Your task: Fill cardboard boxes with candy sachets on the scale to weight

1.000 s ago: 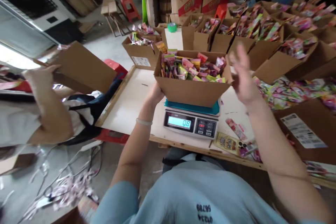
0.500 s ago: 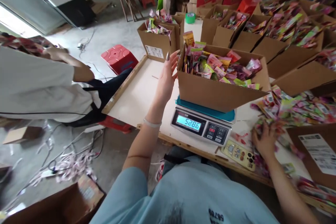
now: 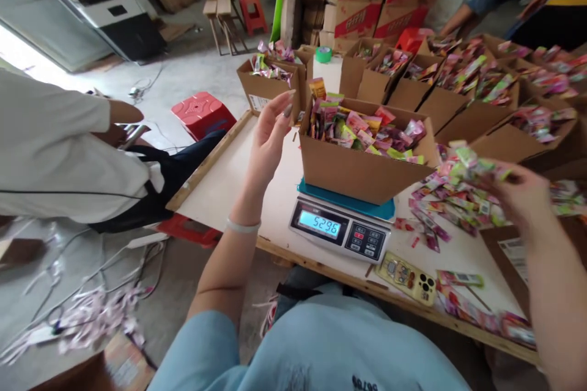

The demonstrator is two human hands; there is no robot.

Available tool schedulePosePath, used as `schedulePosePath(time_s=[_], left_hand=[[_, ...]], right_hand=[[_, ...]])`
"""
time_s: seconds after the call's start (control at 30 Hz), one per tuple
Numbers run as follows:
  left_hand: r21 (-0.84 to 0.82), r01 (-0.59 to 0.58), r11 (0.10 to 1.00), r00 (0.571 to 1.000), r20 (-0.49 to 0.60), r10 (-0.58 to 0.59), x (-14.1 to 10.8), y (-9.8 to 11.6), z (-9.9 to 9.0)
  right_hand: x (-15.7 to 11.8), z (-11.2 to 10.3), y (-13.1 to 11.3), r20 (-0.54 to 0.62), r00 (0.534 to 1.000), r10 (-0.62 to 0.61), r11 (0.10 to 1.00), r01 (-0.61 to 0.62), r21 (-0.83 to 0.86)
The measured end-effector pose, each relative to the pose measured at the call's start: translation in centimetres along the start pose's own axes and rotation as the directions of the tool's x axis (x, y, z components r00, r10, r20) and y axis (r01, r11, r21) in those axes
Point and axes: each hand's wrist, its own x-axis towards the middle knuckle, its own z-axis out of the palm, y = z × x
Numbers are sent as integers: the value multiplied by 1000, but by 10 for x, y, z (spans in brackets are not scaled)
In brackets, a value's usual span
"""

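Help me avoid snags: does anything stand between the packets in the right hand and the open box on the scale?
No separate obstacle shows between the held packets in the right hand and the open box; only the box's right wall stands there. Loose packets lie low on the table.

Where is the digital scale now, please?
In the head view, the digital scale stands by the near edge of the table, beneath the packet-filled box and just left of the yellow-cased phone.
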Motion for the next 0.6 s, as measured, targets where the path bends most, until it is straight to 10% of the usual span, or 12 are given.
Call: schedulePosePath(time_s=[0.17,0.3,0.43,0.5,0.6], left_hand=[[-19,-67,998,997,45,68,7,11,13],[-6,-85,996,995,43,85,8,18,10],[28,-100,995,994,35,99,8,23,4],[40,-121,992,992,44,119,7,25,0],[73,-114,991,993,38,112,2,26,-9]], right_hand=[[85,-10,-171,159,975,-155,985,139,107],[139,45,-282,677,732,-76,851,402,-338],[146,136,-335,797,515,317,800,306,-516],[138,161,-350,803,522,287,845,256,-469],[128,144,-348,682,703,201,867,197,-458]])
